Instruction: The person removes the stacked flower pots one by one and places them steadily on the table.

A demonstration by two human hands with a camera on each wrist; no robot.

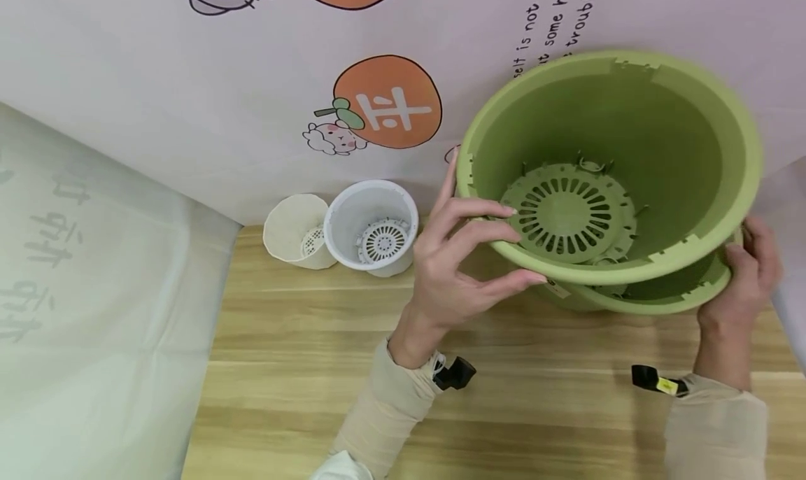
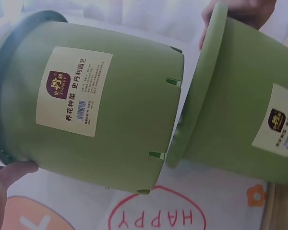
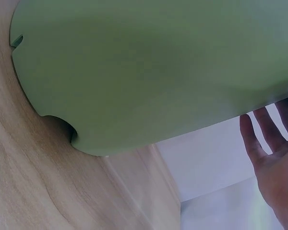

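My left hand [image 1: 453, 256] grips the rim of a large green plastic flowerpot [image 1: 667, 137] at its left side, fingers over the edge and thumb below. This pot tilts above a second green flowerpot [image 1: 667, 301], whose front rim shows beneath it. In the left wrist view, the slotted base of the raised pot [image 2: 125, 105] is close to the mouth of the lower pot [image 2: 230, 105]; both carry paper labels. On the right, my right hand [image 1: 746, 277] holds the lower pot by its rim. The right wrist view has that pot [image 3: 134, 86] standing on the wooden table.
To the left, a small white pot [image 1: 371, 224] stands beside a cream pot [image 1: 292, 228] against the back sheet [image 1: 252, 116], which is printed with cartoons. The wooden tabletop [image 1: 302, 396] runs toward me. A pale sheet [image 1: 94, 326] hangs along the left side.
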